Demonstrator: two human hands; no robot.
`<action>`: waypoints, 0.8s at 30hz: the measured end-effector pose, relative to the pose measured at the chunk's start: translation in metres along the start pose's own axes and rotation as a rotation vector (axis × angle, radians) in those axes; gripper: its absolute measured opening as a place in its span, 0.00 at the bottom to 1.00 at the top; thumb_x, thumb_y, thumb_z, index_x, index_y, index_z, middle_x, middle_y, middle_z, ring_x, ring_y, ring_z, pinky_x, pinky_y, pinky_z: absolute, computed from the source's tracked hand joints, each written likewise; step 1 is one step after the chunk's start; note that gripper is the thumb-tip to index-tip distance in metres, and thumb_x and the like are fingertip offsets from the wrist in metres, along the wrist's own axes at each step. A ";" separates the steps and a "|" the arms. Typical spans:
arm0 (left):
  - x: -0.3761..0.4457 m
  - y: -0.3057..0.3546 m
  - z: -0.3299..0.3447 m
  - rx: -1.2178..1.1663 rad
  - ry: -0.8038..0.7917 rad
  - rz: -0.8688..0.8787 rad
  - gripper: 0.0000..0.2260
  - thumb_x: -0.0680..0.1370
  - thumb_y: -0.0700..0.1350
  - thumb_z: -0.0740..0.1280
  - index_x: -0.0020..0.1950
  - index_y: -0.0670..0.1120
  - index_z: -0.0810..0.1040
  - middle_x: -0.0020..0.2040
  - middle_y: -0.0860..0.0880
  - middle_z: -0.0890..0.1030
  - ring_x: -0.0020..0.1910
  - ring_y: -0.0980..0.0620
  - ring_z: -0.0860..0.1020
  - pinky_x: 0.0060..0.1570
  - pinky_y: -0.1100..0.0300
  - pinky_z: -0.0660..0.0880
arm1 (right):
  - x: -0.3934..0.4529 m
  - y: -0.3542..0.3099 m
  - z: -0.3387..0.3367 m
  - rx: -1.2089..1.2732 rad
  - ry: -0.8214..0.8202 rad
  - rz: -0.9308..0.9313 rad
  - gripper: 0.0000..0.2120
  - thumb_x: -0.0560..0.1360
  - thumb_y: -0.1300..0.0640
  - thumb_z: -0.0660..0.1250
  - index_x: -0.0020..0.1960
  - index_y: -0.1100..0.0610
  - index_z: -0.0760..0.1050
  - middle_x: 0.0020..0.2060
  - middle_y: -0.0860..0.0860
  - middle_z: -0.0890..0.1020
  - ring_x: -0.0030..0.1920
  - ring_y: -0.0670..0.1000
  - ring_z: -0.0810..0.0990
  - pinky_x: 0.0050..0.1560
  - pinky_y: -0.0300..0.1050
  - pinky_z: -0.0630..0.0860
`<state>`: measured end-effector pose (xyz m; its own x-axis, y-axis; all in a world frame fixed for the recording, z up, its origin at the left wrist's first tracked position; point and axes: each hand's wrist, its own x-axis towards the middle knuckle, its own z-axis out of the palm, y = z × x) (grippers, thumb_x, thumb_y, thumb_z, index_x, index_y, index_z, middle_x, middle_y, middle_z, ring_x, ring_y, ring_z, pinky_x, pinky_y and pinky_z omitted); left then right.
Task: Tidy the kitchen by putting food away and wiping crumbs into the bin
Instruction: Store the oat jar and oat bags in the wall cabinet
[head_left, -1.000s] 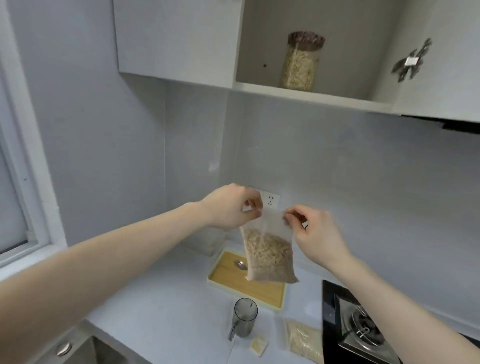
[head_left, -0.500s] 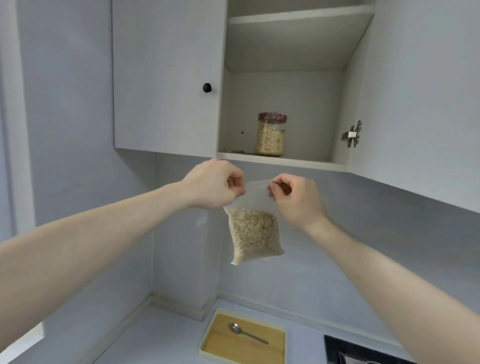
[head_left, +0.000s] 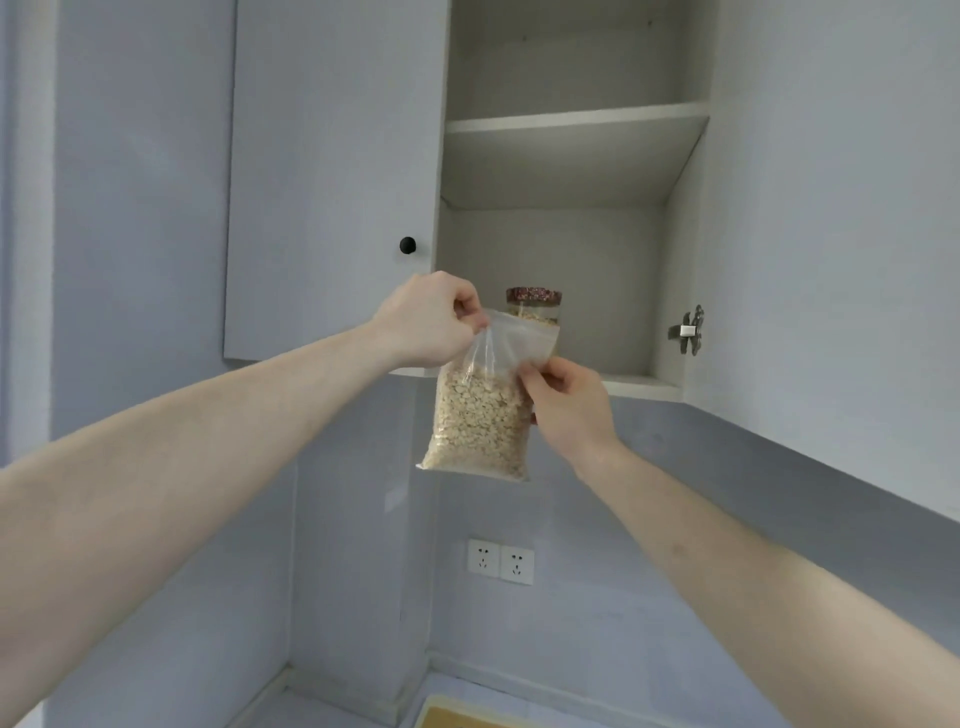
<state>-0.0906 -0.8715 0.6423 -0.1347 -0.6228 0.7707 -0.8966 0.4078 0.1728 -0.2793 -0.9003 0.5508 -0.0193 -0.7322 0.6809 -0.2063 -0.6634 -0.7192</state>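
A clear zip bag of oats (head_left: 480, 421) hangs in the air just in front of the open wall cupboard (head_left: 639, 387). My left hand (head_left: 428, 319) pinches the bag's top left corner. My right hand (head_left: 569, 402) pinches the bag's right side, lower down, near the level of the oats. Behind the bag, a glass jar of oats with a dark patterned lid (head_left: 534, 301) stands on the cupboard's bottom shelf, partly hidden by the bag.
The cupboard's left door (head_left: 332, 176) is closed, with a black knob (head_left: 408, 245). The right door (head_left: 831, 234) stands open, its hinge (head_left: 690, 331) showing. An upper shelf (head_left: 571, 124) is bare. A double wall socket (head_left: 500, 561) sits below. A wooden tray corner (head_left: 452, 719) shows at the bottom.
Both hands raised the bag from above the counter up to the cupboard opening. My right hand slid from the bag's top corner down its right side. The view tilted upward.
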 end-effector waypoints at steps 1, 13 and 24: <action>0.004 -0.002 0.000 -0.006 -0.017 -0.001 0.09 0.80 0.54 0.68 0.42 0.53 0.80 0.39 0.56 0.81 0.41 0.52 0.80 0.46 0.55 0.78 | 0.005 -0.001 0.000 -0.022 0.033 -0.012 0.13 0.80 0.50 0.68 0.41 0.55 0.83 0.37 0.53 0.85 0.37 0.48 0.78 0.45 0.53 0.79; 0.049 -0.015 0.028 -0.200 -0.006 -0.223 0.24 0.79 0.69 0.60 0.49 0.48 0.77 0.41 0.52 0.80 0.45 0.47 0.81 0.46 0.53 0.76 | 0.106 -0.007 -0.009 -0.150 0.393 0.072 0.16 0.80 0.48 0.65 0.38 0.55 0.82 0.35 0.50 0.83 0.43 0.55 0.81 0.45 0.43 0.73; 0.068 -0.023 0.105 0.114 -0.384 -0.224 0.19 0.74 0.64 0.63 0.53 0.51 0.78 0.54 0.48 0.82 0.52 0.44 0.80 0.54 0.53 0.78 | 0.164 0.020 -0.029 -0.169 0.587 0.143 0.14 0.81 0.53 0.66 0.40 0.58 0.84 0.35 0.55 0.82 0.40 0.57 0.79 0.42 0.42 0.72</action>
<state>-0.1232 -0.9930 0.6260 -0.0597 -0.8984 0.4352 -0.9594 0.1721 0.2236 -0.3144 -1.0288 0.6519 -0.5820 -0.5733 0.5767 -0.3130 -0.4966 -0.8096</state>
